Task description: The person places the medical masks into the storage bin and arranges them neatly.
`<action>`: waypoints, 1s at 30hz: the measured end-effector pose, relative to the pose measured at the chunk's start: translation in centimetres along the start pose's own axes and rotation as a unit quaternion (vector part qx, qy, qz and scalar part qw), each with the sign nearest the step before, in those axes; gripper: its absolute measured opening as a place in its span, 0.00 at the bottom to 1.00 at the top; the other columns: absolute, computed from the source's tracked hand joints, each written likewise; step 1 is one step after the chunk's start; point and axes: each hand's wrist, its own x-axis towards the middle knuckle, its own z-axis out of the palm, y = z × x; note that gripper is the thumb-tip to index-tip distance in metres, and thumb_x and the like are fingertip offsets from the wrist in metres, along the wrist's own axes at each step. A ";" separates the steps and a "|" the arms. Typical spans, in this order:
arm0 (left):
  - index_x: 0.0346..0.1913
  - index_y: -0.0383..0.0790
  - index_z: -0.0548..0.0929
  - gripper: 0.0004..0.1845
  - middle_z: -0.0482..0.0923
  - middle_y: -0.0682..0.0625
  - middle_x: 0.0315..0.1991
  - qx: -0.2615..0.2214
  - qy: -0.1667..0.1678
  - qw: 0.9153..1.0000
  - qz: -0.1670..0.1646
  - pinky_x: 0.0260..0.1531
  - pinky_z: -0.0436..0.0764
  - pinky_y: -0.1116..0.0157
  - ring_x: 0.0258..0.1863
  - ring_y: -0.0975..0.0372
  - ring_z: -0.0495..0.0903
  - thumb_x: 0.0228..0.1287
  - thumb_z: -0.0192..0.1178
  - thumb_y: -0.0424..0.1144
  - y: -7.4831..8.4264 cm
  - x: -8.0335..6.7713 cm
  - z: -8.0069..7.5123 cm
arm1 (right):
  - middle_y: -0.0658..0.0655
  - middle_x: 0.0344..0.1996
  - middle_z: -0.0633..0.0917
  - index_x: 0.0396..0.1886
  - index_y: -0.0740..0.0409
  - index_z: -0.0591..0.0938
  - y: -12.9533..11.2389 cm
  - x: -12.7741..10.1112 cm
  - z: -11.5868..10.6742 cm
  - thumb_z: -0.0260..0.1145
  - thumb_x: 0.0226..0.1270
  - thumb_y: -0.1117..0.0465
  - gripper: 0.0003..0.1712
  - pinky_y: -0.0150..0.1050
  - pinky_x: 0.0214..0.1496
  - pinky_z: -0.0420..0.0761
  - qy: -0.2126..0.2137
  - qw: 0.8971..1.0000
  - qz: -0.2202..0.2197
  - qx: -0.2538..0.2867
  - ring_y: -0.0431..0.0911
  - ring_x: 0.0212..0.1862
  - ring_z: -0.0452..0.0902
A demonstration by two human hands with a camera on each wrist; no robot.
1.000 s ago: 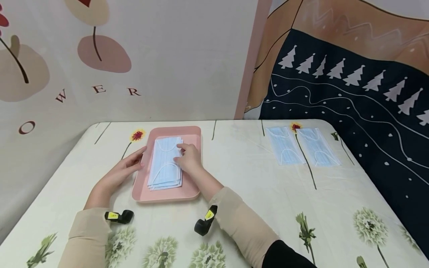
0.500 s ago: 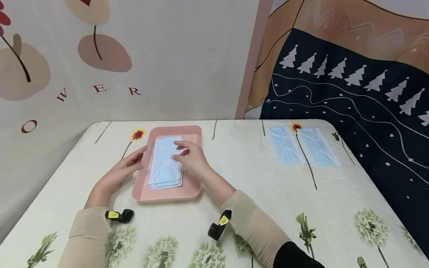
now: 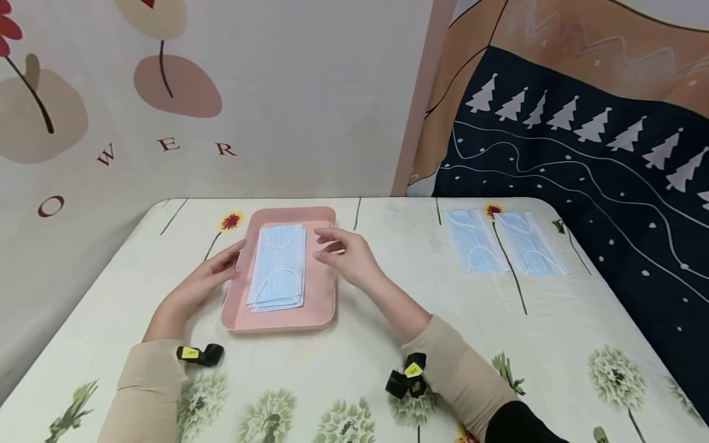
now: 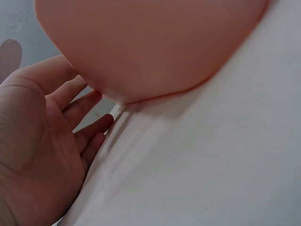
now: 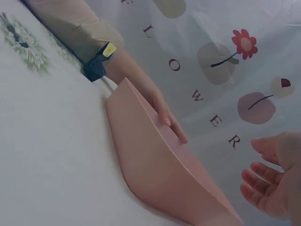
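Note:
A pink tray (image 3: 320,307) lies on the table and bears a stack of light-blue face masks (image 3: 277,264). My left hand (image 3: 196,283) touches the tray's left rim with thumb and fingertips. In the left wrist view its fingers (image 4: 84,107) are relaxed beside the tray wall, some of their tips hidden or apart from it. Just over the tray's right rim hovers my right hand (image 3: 351,258), fingers loosely bent, with nothing between them. The right wrist view shows that hand's fingers (image 5: 256,183) spread above the tray edge.
Two more face masks, one on the left (image 3: 476,241) and one on the right (image 3: 530,244), lie flat side by side at the back right of the flowered tablecloth (image 3: 388,295). Printed cloths, one pale (image 3: 310,98) and one dark (image 3: 587,166), hang behind the table.
My right hand has moved right, off the mask stack to the tray's right rim, without a mask. The left hand keeps its place at the tray.

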 end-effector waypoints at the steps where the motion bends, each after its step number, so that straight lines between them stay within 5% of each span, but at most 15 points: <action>1: 0.77 0.47 0.50 0.36 0.44 0.42 0.75 -0.001 0.000 1.000 0.000 0.50 0.59 0.87 0.73 0.48 0.42 0.71 0.55 0.41 0.0 0.0 0.0 | 0.58 0.48 0.82 0.60 0.55 0.79 0.0 -0.2 -0.5 0.69 0.61 0.67 0.26 0.34 0.43 0.80 0.000 1.000 -0.001 -0.007 0.44 0.43 0.80; 12: 0.76 0.45 0.50 0.36 0.44 0.41 0.75 -0.005 -0.002 1.000 0.004 0.51 0.59 0.86 0.73 0.48 0.42 0.71 0.55 0.40 -0.2 0.1 -0.1 | 0.52 0.48 0.83 0.62 0.53 0.78 0.8 -2.0 -6.0 0.69 0.62 0.63 0.26 0.39 0.49 0.79 0.017 0.998 -0.012 -0.053 0.44 0.47 0.80; 30: 0.77 0.47 0.50 0.36 0.44 0.42 0.76 -0.005 0.002 1.000 -0.002 0.51 0.59 0.87 0.73 0.49 0.42 0.71 0.55 0.41 -0.1 -0.1 0.1 | 0.57 0.53 0.80 0.64 0.54 0.75 1.7 -4.6 -14.0 0.68 0.64 0.62 0.28 0.46 0.53 0.76 0.015 0.992 0.003 -0.124 0.49 0.52 0.78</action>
